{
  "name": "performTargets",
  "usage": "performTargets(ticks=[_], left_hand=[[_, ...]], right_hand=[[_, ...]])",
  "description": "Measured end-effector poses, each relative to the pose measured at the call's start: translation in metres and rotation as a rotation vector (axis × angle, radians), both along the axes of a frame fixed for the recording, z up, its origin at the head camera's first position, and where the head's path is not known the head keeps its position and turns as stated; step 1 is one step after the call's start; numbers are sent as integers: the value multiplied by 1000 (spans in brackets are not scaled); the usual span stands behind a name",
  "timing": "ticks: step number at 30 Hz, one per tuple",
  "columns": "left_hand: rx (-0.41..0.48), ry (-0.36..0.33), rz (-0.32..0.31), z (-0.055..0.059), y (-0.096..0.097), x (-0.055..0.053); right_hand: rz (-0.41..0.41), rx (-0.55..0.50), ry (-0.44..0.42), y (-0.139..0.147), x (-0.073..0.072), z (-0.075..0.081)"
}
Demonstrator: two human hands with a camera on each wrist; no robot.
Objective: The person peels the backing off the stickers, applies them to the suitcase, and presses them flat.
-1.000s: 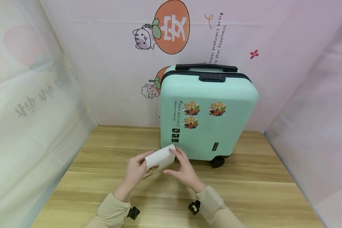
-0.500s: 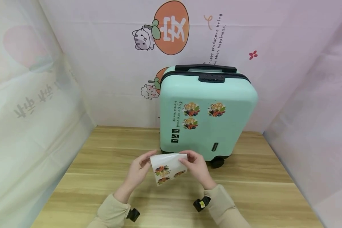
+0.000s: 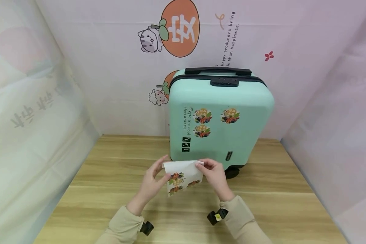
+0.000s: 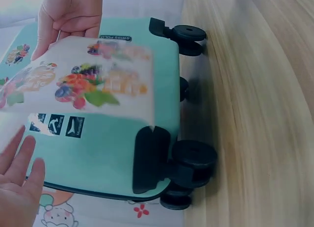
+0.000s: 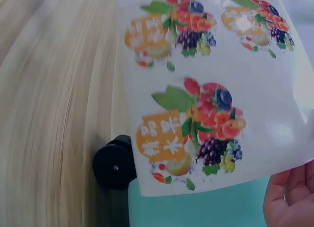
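Note:
My right hand point(image 3: 216, 178) pinches a white sticker sheet point(image 3: 191, 168) at its upper right corner, thumb in front. Three fruit stickers point(image 5: 196, 133) show on the sheet, with berries, leaves and orange lettering. Beside the sheet's left edge is my left hand point(image 3: 152, 183), its thumb overlapping that edge in the head view. In the left wrist view, the left fingers point(image 4: 22, 160) are spread and hold nothing. Behind the sheet stands a mint-green suitcase point(image 3: 213, 145), upright, with three similar fruit stickers point(image 3: 230, 116) on its front.
The suitcase has a black top handle point(image 3: 218, 70) and black wheels point(image 3: 232, 172). It rests on a wooden table point(image 3: 125, 162). Printed cloth point(image 3: 119, 84) hangs behind and along both sides. Both wrists carry small black devices point(image 3: 146, 228).
The left hand held the sheet a second ago and has let go. The right hand has moved from the upper edge to pinch the right corner. The sheet has turned, showing its stickers.

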State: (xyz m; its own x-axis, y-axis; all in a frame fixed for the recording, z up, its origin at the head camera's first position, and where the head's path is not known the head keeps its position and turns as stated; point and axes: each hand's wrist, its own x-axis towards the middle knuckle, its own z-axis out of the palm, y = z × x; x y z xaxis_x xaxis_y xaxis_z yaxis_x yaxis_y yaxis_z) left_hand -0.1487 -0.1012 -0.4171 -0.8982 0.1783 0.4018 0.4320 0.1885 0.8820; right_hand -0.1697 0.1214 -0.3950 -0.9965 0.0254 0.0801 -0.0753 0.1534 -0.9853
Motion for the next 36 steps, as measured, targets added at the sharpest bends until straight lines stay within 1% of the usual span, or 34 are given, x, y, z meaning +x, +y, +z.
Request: performTargets(ticks=[3, 7, 10, 13, 15, 17, 20, 22, 23, 28, 31, 33, 36], left_hand=[[18, -15, 26, 0, 2, -1], [43, -2, 55, -1, 4, -3], [66, -36, 80, -1, 5, -3], [88, -82, 109, 1, 7, -3], [97, -103, 130, 4, 9, -3], [104, -113, 146, 7, 10, -3], [116, -120, 163, 10, 13, -2], [121, -127, 163, 10, 14, -3], [127, -136, 154, 10, 14, -3], [161, -174, 105, 10, 14, -7], [181, -162, 83, 12, 13, -8], [175, -150, 64, 14, 12, -8], [149, -158, 44, 16, 12, -9]], right_hand=[[12, 9, -5, -1, 1, 1], [27, 16, -8, -1, 2, 1], [34, 44, 9, 0, 2, 2], [58, 99, 57, 2, 2, 2], [95, 139, 93, 4, 3, 4], [161, 156, 113, 5, 3, 5], [258, 152, 100, 5, 6, 9], [288, 149, 91, 4, 7, 11], [287, 161, 93, 4, 7, 11], [237, 212, 97, 5, 4, 13], [233, 206, 76, 7, 3, 14], [222, 204, 64, 8, 2, 14], [192, 215, 60, 10, 2, 14]])
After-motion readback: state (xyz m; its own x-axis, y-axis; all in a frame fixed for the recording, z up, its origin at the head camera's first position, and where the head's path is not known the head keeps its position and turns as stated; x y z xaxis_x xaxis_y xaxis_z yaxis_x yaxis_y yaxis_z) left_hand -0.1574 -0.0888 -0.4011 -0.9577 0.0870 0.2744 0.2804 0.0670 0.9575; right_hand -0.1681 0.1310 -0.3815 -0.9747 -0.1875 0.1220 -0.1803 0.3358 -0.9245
